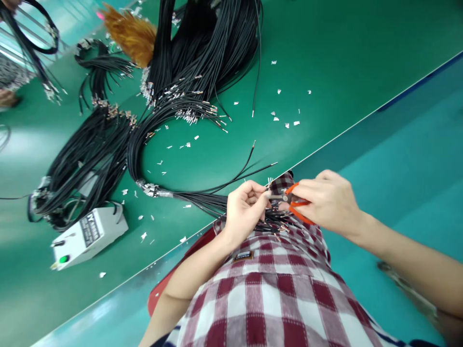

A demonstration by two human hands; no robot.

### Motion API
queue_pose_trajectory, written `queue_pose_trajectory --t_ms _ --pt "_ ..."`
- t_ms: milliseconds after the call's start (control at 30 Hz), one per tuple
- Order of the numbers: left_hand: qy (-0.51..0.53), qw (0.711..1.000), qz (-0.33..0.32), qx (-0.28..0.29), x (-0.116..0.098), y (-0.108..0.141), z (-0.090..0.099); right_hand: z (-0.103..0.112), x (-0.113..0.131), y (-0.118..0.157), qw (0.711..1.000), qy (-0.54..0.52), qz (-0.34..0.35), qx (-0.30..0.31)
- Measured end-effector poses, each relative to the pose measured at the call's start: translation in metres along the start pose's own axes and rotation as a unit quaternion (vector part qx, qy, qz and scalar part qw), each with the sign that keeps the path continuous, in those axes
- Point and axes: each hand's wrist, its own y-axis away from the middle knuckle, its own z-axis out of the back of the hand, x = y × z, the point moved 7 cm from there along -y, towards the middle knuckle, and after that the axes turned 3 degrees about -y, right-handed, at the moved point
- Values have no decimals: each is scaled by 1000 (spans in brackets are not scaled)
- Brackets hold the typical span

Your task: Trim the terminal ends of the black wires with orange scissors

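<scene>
My left hand (246,205) is closed, pinching the end of a black cable from a bundle of black cables (202,198) that runs over the table edge onto my lap. Small coloured wires fan out just above its fingertips. My right hand (325,200) is wrapped round pliers or cutters with orange handles (302,205). Their metal jaws reach to my left fingertips at the cable end; whether they touch the wires I cannot tell. Below the hands, several stripped cable ends lie over the checked apron (275,289).
Thick stacks of black cables (217,48) lie on the green table (343,48), with another bundle (90,159) at left beside a white box-shaped device (90,236). A brown feathery brush (130,36) lies behind. White scraps are scattered about. Another person's hand (7,99) shows at far left.
</scene>
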Motion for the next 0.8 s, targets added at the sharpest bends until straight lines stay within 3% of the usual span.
queue_pose_trajectory --t_ms 67,133,200,267,333,400,500,567,700,800 --pt "0 1000 -6 9 -2 0 -1 -2 -10 2 982 -182 -45 13" --pt "2 1000 -12 18 -5 0 -2 -7 -25 6 933 -337 -126 4" --pt "12 1000 -15 23 -6 0 -2 -14 -38 12 887 -417 -199 -15" --pt "30 999 -7 40 -5 0 -2 -22 -43 16 871 -432 -236 -16" --pt "57 995 19 75 -1 0 -4 -28 -40 17 885 -405 -231 3" --pt "87 989 53 104 3 0 -5 -30 -33 14 921 -336 -199 18" --pt "132 978 99 127 7 -2 -2 -26 -22 8 975 -183 -125 1" --pt "158 970 120 142 8 -3 -1 -24 -16 4 990 -105 -90 -22" --pt "140 968 119 173 14 -1 -3 -18 -16 -1 992 -80 -81 -59" --pt "-36 973 2 228 11 8 -13 -10 -39 2 961 -190 -162 -119"
